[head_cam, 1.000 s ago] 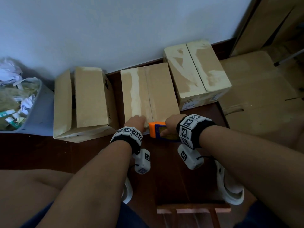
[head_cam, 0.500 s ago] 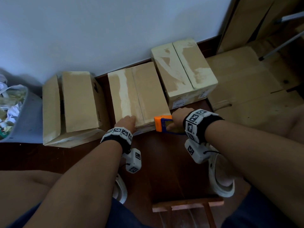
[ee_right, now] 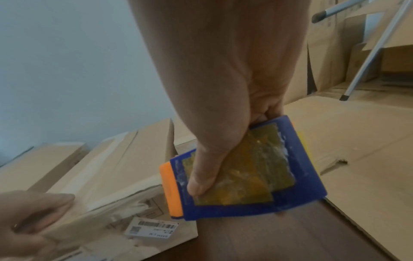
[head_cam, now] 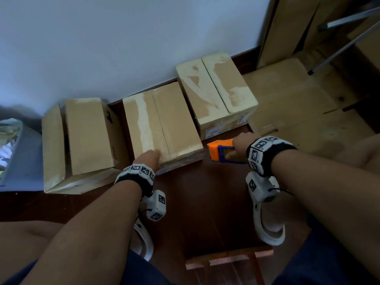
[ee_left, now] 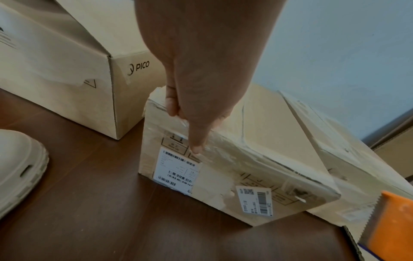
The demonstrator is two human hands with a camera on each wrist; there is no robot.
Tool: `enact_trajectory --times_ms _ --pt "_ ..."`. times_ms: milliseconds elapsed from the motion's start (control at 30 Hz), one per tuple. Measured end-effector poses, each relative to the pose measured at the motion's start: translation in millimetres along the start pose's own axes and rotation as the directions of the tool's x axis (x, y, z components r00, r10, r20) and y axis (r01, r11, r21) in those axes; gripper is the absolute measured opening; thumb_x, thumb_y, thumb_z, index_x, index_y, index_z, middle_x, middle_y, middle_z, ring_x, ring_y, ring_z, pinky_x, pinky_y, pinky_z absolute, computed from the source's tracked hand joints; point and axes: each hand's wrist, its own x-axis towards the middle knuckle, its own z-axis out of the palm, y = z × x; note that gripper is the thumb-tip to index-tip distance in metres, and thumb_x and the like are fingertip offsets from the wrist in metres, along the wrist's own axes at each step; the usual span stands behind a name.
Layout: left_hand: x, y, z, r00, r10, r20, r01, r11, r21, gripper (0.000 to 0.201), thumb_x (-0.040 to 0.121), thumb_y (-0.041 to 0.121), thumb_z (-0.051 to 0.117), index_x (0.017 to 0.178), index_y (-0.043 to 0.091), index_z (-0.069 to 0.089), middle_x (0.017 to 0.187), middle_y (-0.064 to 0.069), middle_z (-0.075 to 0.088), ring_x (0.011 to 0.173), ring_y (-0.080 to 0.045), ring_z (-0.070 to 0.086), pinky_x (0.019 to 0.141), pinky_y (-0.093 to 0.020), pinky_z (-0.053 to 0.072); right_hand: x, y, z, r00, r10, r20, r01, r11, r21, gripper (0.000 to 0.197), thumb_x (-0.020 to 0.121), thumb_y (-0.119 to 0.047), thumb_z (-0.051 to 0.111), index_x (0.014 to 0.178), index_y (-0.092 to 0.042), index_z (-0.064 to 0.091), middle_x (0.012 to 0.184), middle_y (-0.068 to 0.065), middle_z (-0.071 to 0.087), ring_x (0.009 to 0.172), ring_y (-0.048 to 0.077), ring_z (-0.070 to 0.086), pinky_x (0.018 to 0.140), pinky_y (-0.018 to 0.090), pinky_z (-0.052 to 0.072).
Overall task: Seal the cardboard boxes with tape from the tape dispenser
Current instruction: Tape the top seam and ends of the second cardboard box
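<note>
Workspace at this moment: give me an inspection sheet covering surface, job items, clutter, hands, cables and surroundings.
Surface: dark wooden floor, bare between the arms.
Job's things: middle box flaps closed; left box has a gap between its flaps; right box flaps closed; orange and blue tape dispenser clear of the middle box.
Clutter: grey bin of crumpled waste at far left; flattened cardboard at right.
Hands: left hand presses on the middle box's near edge; right hand grips the dispenser.
Cables: thin leads at the wrist cameras only.
Surroundings: white wall; metal stand legs; wooden stool; white clogs.
</note>
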Motion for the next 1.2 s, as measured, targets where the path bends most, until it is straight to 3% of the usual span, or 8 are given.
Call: enact_trajectory --times_ms 167,367,733,900,1033,1133,1200 --pt "1 1 0 1.000 0.006 0.000 -0.006 1.000 0.007 0.025 0.089 0.017 0.060 0.110 0.011 0.049 0.108 -0.010 0.055 0.097 -0.028 0.058 0.080 -0.035 0.048 9 4 1 1.000 -0.015 0.006 0.015 0.999 0.039 0.056 0.085 -0.065 0.055 0.091 -0.011 0.063 0.075 0.005 0.059 0.065 0.022 0.058 0.061 0.030 0.049" --pt "2 2 -3 1.000 -0.013 0.009 0.013 1.000 0.013 0.026 0.089 0.013 0.059 0.113 0.012 0.050 0.111 -0.012 0.056 0.099 -0.028 0.058 0.080 -0.035 0.046 6 11 4 1.000 -0.025 -0.002 0.025 0.999 0.048 0.057 0.084 -0.066 0.055 0.091 -0.009 0.064 0.074 0.006 0.059 0.061 0.021 0.055 0.058 0.030 0.046" --pt "3 3 -5 0.999 -0.032 0.038 0.032 0.999 0.016 0.033 0.087 0.016 0.062 0.117 0.011 0.050 0.113 -0.013 0.057 0.102 -0.029 0.058 0.081 -0.034 0.046 7 20 19 0.998 -0.056 -0.034 0.058 0.995 0.086 0.054 0.085 -0.066 0.053 0.091 -0.012 0.061 0.078 0.006 0.058 0.067 0.023 0.058 0.062 0.033 0.050" --pt "5 3 -6 0.998 -0.039 0.055 0.036 0.999 0.039 0.035 0.087 0.018 0.063 0.119 0.012 0.049 0.112 -0.012 0.057 0.102 -0.030 0.058 0.083 -0.036 0.048 6 26 14 0.995 -0.085 -0.051 0.089 0.992 0.092 0.054 0.087 -0.065 0.051 0.087 -0.011 0.057 0.073 0.006 0.054 0.059 0.022 0.051 0.057 0.032 0.045" --pt "6 3 -4 0.998 -0.035 0.043 0.033 0.997 0.063 0.029 0.089 0.014 0.059 0.115 0.012 0.049 0.110 -0.012 0.058 0.098 -0.029 0.059 0.076 -0.033 0.045 9 29 18 0.994 -0.083 -0.077 0.090 0.991 0.096 0.054 0.085 -0.064 0.054 0.093 -0.012 0.062 0.080 0.008 0.061 0.065 0.024 0.058 0.059 0.032 0.049" --pt "6 4 -5 0.998 -0.034 0.051 0.030 0.997 0.070 0.025 0.088 0.014 0.060 0.111 0.011 0.050 0.107 -0.012 0.058 0.096 -0.028 0.059 0.076 -0.033 0.047 10 29 25 0.989 -0.084 -0.124 0.100 0.987 0.130 0.046 0.085 -0.060 0.058 0.090 -0.014 0.061 0.082 0.006 0.061 0.070 0.023 0.061 0.068 0.036 0.056" --pt "7 4 -5 0.998 -0.032 0.049 0.029 0.997 0.067 0.022 0.088 0.014 0.060 0.107 0.011 0.050 0.105 -0.011 0.058 0.093 -0.028 0.058 0.074 -0.033 0.047 9 29 24 0.984 -0.082 -0.157 0.098 0.991 0.096 0.045 0.086 -0.059 0.058 0.089 -0.014 0.060 0.080 0.005 0.059 0.071 0.021 0.060 0.068 0.035 0.055"
